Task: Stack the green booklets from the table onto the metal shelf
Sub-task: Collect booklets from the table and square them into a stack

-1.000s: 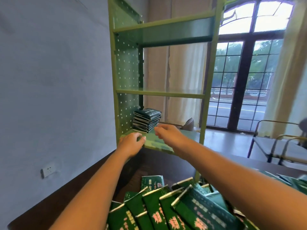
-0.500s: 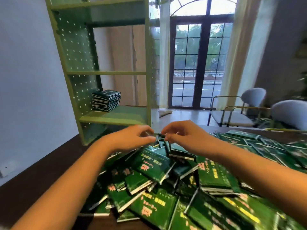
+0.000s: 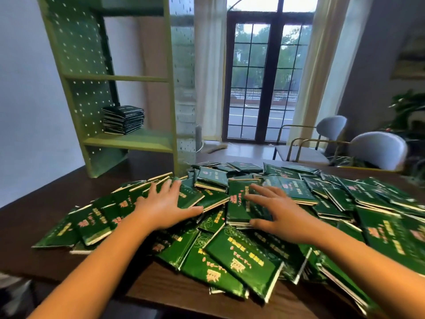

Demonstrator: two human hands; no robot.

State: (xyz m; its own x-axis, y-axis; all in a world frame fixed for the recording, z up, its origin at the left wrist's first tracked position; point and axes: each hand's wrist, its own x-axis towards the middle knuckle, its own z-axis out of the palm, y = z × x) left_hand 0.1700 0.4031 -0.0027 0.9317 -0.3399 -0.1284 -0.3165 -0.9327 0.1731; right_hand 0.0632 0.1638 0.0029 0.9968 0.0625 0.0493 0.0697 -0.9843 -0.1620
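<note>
A loose heap of green booklets [image 3: 243, 259] with gold lettering covers the dark wooden table [image 3: 57, 194]. My left hand [image 3: 164, 203] lies flat on the heap with its fingers spread. My right hand [image 3: 276, 210] rests on a booklet [image 3: 239, 203] in the middle of the heap, fingers straight and apart. The green metal shelf [image 3: 128, 140] stands at the table's far left. A neat stack of booklets [image 3: 123, 119] sits on its lower board against the pegboard side.
A wall runs along the left of the table. Behind the table are a tall dark-framed window door [image 3: 264, 88] with curtains, two grey chairs [image 3: 377, 148] and a plant [image 3: 407, 111] at the far right. The shelf's middle board [image 3: 115, 77] holds nothing.
Both hands have come away from the shelf and down to the heap. Half a second ago their fingertips were pinched together above the booklets; now both hands lie spread flat on the booklets.
</note>
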